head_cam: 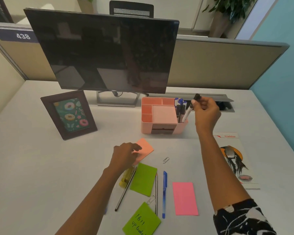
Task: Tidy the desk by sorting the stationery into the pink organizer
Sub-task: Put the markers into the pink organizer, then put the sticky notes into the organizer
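The pink organizer (147,125) stands in the middle of the desk, with several pens upright in its right-hand slot. My right hand (206,110) holds a white marker with a black cap (187,113), its lower end inside that slot. My left hand (126,154) rests on an orange sticky note (146,146), fingers curled over its edge. Nearer to me lie a green note (143,178), a written-on green note (141,221), a pink note (185,198), a blue pen (164,195), two pencils (125,190) (156,194), a yellow highlighter (125,178) and two paper clips (166,160) (151,199).
A dark monitor (107,53) stands behind the organizer. A framed doughnut picture (69,114) leans at the left. A printed booklet (234,160) lies at the right. A cable hatch (226,106) sits open behind my right hand. Partition walls close the back.
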Available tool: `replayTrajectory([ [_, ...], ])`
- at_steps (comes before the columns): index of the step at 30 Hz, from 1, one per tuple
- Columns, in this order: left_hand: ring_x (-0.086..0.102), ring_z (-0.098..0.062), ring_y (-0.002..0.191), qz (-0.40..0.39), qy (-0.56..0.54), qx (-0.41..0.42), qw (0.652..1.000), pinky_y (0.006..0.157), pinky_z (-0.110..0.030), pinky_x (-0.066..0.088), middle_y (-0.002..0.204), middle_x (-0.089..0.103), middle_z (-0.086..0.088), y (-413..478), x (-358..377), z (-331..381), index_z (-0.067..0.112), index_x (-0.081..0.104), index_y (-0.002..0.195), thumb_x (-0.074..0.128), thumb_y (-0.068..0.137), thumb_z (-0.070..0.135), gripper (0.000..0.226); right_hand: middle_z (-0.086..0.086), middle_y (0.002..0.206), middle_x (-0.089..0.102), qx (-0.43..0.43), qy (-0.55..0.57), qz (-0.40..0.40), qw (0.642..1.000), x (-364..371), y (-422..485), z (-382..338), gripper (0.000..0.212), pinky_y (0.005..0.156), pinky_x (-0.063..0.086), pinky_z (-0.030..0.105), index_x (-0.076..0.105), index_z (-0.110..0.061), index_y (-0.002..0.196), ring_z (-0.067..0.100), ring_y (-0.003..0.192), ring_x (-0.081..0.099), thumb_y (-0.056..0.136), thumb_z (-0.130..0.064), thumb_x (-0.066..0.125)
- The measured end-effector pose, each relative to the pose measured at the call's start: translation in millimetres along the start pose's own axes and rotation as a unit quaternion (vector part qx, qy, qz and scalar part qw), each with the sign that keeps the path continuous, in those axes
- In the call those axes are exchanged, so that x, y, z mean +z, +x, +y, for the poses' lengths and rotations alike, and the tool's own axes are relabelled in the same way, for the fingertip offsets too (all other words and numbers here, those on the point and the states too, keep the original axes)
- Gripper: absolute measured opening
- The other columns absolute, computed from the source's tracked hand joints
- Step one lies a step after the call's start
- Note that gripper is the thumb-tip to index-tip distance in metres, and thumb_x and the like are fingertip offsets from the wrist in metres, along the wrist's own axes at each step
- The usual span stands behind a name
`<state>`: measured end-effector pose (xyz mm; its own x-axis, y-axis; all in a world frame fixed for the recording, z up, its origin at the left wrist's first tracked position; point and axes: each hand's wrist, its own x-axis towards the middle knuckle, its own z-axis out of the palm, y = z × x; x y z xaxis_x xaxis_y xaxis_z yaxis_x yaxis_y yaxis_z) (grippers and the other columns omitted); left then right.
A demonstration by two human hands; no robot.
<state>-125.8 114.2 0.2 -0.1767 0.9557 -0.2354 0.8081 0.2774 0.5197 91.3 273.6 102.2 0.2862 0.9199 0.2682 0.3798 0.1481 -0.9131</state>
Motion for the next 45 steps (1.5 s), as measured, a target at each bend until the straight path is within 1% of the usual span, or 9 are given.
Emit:
replayTrajectory([
  [6, 0.052, -0.013, 0.11, -0.019, 0.059, 0.029, 0.998, 0.089, -0.035, 0.031, 0.115, 0.065, 0.013, -12, 1, -10, 0.039, 0.065, 0.112, 0.064, 0.085, 0.033, 0.028, 0.008, 0.1, 0.069, 0.025, -0.103, -0.046, 0.993, 18, 1, 25, 0.022, 0.064, 0.041, 0.012, 0.063, -0.007, 0.106, 0.014, 0.084, 0.061, 0.087, -0.018, 0.066],
  [10, 0.045, -0.017, 0.115, -0.046, 0.112, 0.077, 0.99, 0.1, -0.04, 0.027, 0.123, 0.058, 0.011, -15, 6, -6, 0.038, 0.062, 0.117, 0.063, 0.084, 0.039, 0.033, 0.01, 0.105, 0.068, 0.044, -0.143, -0.061, 0.987, 27, -4, 40, 0.025, 0.074, 0.045, 0.025, 0.062, -0.01, 0.11, 0.024, 0.093, 0.065, 0.087, -0.02, 0.065],
  [21, 0.036, -0.015, 0.125, -0.091, 0.17, 0.098, 0.976, 0.111, -0.045, 0.014, 0.128, 0.051, 0.01, -14, 27, 2, 0.037, 0.057, 0.121, 0.065, 0.079, 0.054, 0.046, 0.014, 0.105, 0.068, 0.073, -0.228, -0.115, 0.964, 37, -3, 59, 0.025, 0.072, 0.041, 0.026, 0.068, -0.008, 0.106, 0.028, 0.092, 0.062, 0.088, -0.025, 0.064],
  [26, 0.037, -0.017, 0.124, -0.087, 0.183, 0.092, 0.975, 0.111, -0.046, 0.012, 0.126, 0.051, 0.008, -14, 34, 6, 0.034, 0.057, 0.118, 0.064, 0.08, 0.052, 0.042, 0.011, 0.113, 0.064, 0.048, -0.188, -0.043, 0.98, 32, -20, 51, 0.021, 0.075, 0.042, 0.025, 0.068, -0.013, 0.108, 0.025, 0.104, 0.055, 0.089, -0.02, 0.063],
  [30, 0.039, -0.015, 0.121, -0.088, 0.165, 0.08, 0.979, 0.111, -0.046, 0.012, 0.121, 0.053, 0.008, -11, 35, 6, 0.031, 0.057, 0.113, 0.067, 0.078, 0.051, 0.042, 0.008, 0.109, 0.064, 0.04, -0.124, -0.035, 0.991, 22, -48, 45, 0.018, 0.07, 0.044, 0.02, 0.069, -0.013, 0.104, 0.021, 0.1, 0.055, 0.088, -0.018, 0.063],
  [35, 0.052, -0.008, 0.097, -0.059, 0.009, 0.046, 0.997, 0.107, -0.036, 0.017, 0.095, 0.061, 0.016, -13, 27, 9, 0.029, 0.057, 0.099, 0.072, 0.077, 0.045, 0.03, 0.004, 0.091, 0.067, 0.053, -0.051, -0.126, 0.989, 6, -92, 48, 0.009, 0.065, 0.041, 0.011, 0.069, -0.012, 0.093, 0.019, 0.088, 0.061, 0.087, -0.017, 0.065],
  [39, 0.058, -0.007, 0.076, -0.011, -0.189, 0.004, 0.982, 0.078, -0.032, 0.044, 0.077, 0.065, 0.013, -11, 18, 10, 0.03, 0.063, 0.079, 0.079, 0.069, 0.037, 0.021, 0.001, 0.091, 0.071, 0.13, -0.039, -0.266, 0.954, 2, -116, 55, 0.013, 0.067, 0.044, 0.009, 0.072, -0.014, 0.094, 0.014, 0.086, 0.065, 0.083, -0.021, 0.07],
  [42, 0.062, -0.007, 0.069, 0.037, -0.277, 0.009, 0.96, 0.065, -0.032, 0.05, 0.075, 0.07, 0.009, -8, 1, 14, 0.027, 0.065, 0.076, 0.078, 0.065, 0.034, 0.018, 0.0, 0.095, 0.072, 0.158, -0.026, -0.341, 0.926, 4, -124, 57, 0.021, 0.066, 0.052, 0.015, 0.072, -0.014, 0.1, 0.014, 0.09, 0.066, 0.081, -0.024, 0.073],
  [45, 0.067, -0.01, 0.077, 0.085, -0.323, 0.022, 0.942, 0.072, -0.039, 0.056, 0.08, 0.072, 0.008, 1, -17, 20, 0.027, 0.067, 0.078, 0.077, 0.073, 0.026, 0.012, 0.002, 0.097, 0.072, 0.148, -0.011, -0.357, 0.922, 9, -123, 51, 0.02, 0.071, 0.055, 0.027, 0.071, -0.016, 0.103, 0.017, 0.091, 0.067, 0.083, -0.018, 0.07],
])
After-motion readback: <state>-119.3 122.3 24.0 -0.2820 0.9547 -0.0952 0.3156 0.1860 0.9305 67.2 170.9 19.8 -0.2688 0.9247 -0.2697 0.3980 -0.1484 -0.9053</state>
